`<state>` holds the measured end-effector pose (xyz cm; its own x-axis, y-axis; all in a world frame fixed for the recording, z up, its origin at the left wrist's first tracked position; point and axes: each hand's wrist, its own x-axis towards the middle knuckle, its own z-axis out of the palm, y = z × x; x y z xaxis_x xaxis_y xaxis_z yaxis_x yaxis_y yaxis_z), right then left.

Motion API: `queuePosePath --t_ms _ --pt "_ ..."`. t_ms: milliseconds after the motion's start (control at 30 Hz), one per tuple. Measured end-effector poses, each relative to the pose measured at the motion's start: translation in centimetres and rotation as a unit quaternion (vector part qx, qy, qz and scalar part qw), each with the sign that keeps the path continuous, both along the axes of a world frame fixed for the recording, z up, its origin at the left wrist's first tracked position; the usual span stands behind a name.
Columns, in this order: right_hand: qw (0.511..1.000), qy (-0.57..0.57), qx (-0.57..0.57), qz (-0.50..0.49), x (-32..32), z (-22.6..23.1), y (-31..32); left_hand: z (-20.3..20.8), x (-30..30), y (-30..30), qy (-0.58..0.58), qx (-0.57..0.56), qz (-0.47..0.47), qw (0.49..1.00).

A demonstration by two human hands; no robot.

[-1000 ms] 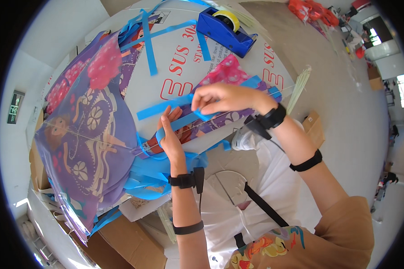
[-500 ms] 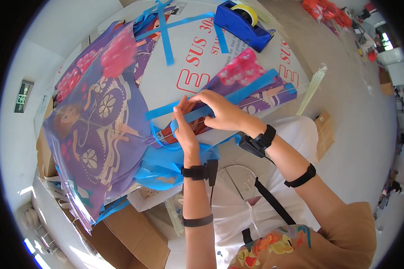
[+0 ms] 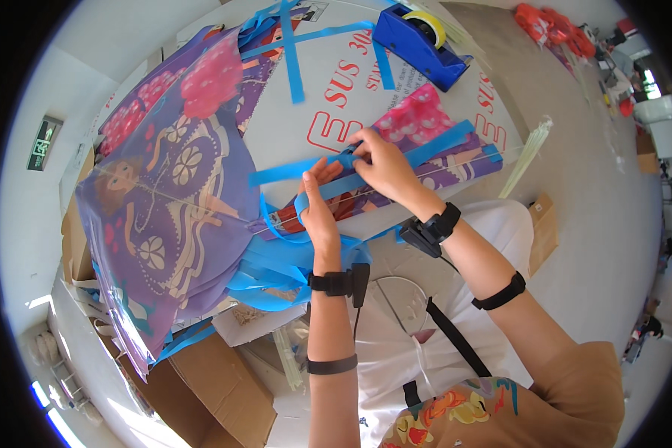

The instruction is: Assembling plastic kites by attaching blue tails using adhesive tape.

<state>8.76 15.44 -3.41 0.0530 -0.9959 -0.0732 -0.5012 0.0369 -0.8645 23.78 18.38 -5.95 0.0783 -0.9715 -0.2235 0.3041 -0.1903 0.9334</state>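
A purple printed kite (image 3: 194, 168) with pink patches and thin rods spreads over the left of the table. Its narrow folded part (image 3: 433, 175) reaches right, beneath my hands. A blue ribbon (image 3: 444, 145) runs along that part to my left hand (image 3: 319, 209), bending round the hand by the thumb; the left fingers stretch out with the ribbon between them and the thumb. My right hand (image 3: 381, 164) is closed in a pinch on the blue ribbon, just past the left fingertips. More ribbon (image 3: 276, 276) hangs in a heap below the left hand.
A blue tape dispenser (image 3: 422, 48) with a yellow roll stands at the far right of the white printed board (image 3: 313, 82). Blue strips (image 3: 291, 60) lie across the board. Pale thin sticks (image 3: 526, 157) jut past its right edge. An open cardboard box (image 3: 216, 388) stands below.
My right hand has shifted up and slightly right, its fingers now pinched on the ribbon. My left hand has moved a little right, its fingers straighter. The whole view has shifted slightly.
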Motion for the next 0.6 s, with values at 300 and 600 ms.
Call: queuePosePath --t_ms 300,600 --pt "0.922 -0.319 0.133 0.173 1.1 2.5 0.5 -1.8 0.7 0.2 -0.026 -0.02 -0.004 0.999" --pt "0.978 -0.071 -0.099 0.168 2.1 1.6 0.6 -0.8 0.4 0.1 0.042 -0.009 0.003 0.999"
